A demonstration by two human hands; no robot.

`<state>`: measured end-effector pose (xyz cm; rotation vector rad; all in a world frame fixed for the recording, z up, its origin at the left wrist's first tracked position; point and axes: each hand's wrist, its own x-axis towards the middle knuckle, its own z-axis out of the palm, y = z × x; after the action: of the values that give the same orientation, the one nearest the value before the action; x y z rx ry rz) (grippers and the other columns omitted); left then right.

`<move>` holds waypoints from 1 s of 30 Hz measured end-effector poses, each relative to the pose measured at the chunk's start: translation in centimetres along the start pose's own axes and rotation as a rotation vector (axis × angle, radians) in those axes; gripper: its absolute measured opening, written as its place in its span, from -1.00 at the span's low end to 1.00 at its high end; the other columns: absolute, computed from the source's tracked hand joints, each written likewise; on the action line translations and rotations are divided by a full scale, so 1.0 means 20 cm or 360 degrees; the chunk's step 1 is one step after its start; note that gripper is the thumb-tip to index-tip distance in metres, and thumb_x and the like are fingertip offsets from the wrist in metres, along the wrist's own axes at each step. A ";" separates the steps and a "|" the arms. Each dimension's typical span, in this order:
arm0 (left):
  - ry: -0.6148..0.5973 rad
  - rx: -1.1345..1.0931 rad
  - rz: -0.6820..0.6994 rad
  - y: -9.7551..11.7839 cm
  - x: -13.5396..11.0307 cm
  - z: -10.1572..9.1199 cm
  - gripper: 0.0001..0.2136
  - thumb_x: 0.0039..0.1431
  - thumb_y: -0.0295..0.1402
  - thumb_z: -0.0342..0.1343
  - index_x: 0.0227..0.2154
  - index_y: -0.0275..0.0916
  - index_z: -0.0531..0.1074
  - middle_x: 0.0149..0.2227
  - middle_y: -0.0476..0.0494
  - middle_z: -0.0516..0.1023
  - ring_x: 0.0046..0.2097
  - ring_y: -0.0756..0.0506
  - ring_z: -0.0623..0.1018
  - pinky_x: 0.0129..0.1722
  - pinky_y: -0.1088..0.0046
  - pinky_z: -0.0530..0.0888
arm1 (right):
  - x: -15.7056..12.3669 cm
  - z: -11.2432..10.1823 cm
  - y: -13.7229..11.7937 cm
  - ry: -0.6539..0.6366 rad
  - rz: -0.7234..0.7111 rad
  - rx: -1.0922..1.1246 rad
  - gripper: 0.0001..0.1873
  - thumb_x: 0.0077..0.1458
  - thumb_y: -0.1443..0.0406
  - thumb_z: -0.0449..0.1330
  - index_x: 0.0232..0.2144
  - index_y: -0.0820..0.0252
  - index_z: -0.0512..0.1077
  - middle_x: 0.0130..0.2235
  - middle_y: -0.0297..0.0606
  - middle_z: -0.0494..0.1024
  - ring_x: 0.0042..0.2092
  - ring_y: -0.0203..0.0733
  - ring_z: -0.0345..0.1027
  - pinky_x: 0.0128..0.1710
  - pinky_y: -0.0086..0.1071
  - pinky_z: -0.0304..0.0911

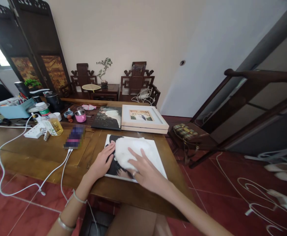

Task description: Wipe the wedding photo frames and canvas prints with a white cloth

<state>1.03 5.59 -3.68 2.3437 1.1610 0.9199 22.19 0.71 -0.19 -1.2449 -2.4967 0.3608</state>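
A flat photo print with a white border lies near the front right of the wooden table. On it sits a bunched white cloth, which hides much of the picture. My right hand presses on the cloth with its fingers spread. Flat against the print's left edge, my left hand has its fingers stretched out, their tips beside the cloth. Dark areas of the picture show around the cloth's left side and below it.
Behind the print lie a dark photo panel and a pale framed photo. To the left are a phone with white cables, an oil-coloured bottle, a power strip and a pink cup. A wooden chair stands right.
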 end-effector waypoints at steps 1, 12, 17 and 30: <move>0.0000 0.0001 -0.0005 0.00 0.00 0.00 -0.60 0.24 -0.43 -0.14 0.13 -0.18 0.23 0.22 -0.13 0.20 0.25 -0.11 0.19 0.23 0.15 0.17 | -0.07 -0.01 -0.04 -0.0027 0.0002 0.0007 -0.71 0.08 0.41 -0.06 -0.20 0.19 0.40 0.08 -0.05 0.36 0.30 -0.04 -0.26 0.21 0.16 -0.35; -0.0032 -0.0028 -0.0049 -0.01 -0.01 0.01 -0.62 0.25 -0.42 -0.15 0.12 -0.20 0.24 0.22 -0.15 0.18 0.26 -0.10 0.15 0.24 0.16 0.13 | -0.11 -0.04 0.09 0.0053 0.0112 -0.0119 -0.74 0.09 0.40 -0.06 -0.27 0.21 0.41 0.14 0.03 0.30 0.26 0.00 -0.10 0.19 0.14 -0.25; 0.0044 -0.0139 -0.0104 0.00 -0.01 0.01 -0.61 0.27 -0.34 -0.16 0.14 -0.18 0.21 0.23 -0.13 0.19 0.25 -0.10 0.17 0.25 0.19 0.13 | 0.15 -0.02 0.10 0.0040 0.0309 -0.0205 -0.66 0.08 0.39 -0.08 -0.15 0.21 0.40 0.04 0.01 0.41 0.27 0.13 -0.16 0.11 0.26 -0.21; 0.0144 -0.0139 -0.0150 0.04 0.00 0.00 -0.59 0.27 -0.30 -0.16 0.13 -0.30 0.23 0.21 -0.20 0.21 0.25 -0.12 0.17 0.25 0.24 0.14 | -0.21 -0.12 -0.15 -0.0400 -0.0144 0.0272 -0.69 0.05 0.40 0.01 -0.18 0.06 0.43 0.14 -0.28 0.33 0.27 -0.12 -0.13 0.27 -0.03 -0.31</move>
<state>1.38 5.13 -3.20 2.1796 1.2290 1.0309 23.36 -4.14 2.37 -1.0730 -2.6509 0.7312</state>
